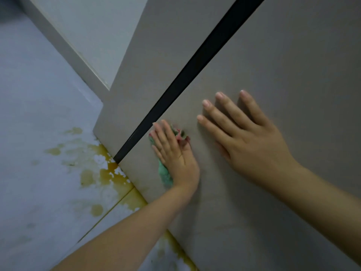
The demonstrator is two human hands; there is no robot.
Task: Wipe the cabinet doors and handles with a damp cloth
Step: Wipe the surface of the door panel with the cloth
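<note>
Green-and-pink cloth (166,174) lies flat under the left hand (175,153), fingers straight, pressing it to the grey cabinet door (254,212) near its lower corner, beside the black gap (175,85). The right hand (248,137), fingers spread flat and holding nothing, probably steadies the door.

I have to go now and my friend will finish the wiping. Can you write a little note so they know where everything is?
Left hand: fingers straight, pressing the green cloth flat on the grey cabinet door, low down beside the black gap between doors.
Right hand: open, flat on the same door, holding nothing.
Done: cannot tell how much is wiped; no wet marks show.
Left: probably the rest of this door and the neighbouring door. No handle is in view.
Note: yellow-brown stains on the floor below.
</note>
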